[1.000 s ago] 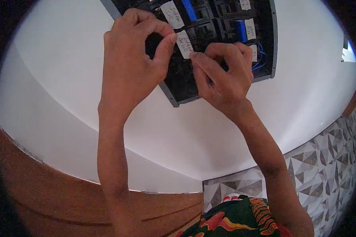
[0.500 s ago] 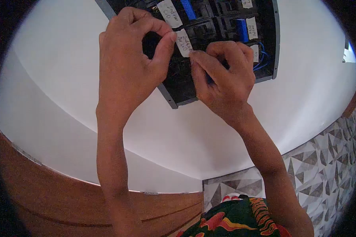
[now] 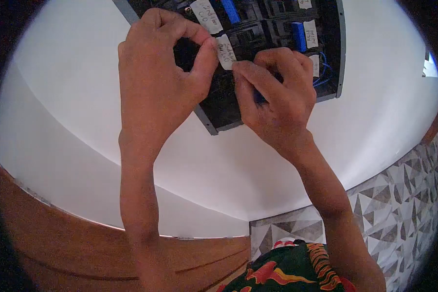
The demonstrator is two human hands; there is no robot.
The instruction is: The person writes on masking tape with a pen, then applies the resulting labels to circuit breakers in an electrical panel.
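Observation:
A white handwritten paper label (image 3: 225, 52) lies over the dark interior of an electrical panel box (image 3: 341, 53). My left hand (image 3: 165, 73) pinches the label's upper left edge between thumb and forefinger. At the lower right corner, the thumb and forefinger of my right hand (image 3: 280, 95) are closed on the same label. Just above it a second handwritten label (image 3: 206, 16) is fixed in the box, close to my left fingers. Behind my hands are black breaker modules (image 3: 250, 36), partly covered by them.
Blue strips (image 3: 299, 37) and more labels (image 3: 310, 34) sit among the breakers. Thin blue wires (image 3: 327, 68) loop at the box's right side. Around the box is a white wall (image 3: 219, 185). Below are a brown wooden surface (image 3: 73, 238) and a patterned tile floor (image 3: 394, 209).
Both hands keep their pinch on the label. The label has tilted slightly and my left thumb has shifted a little to the right; otherwise the hands hardly move.

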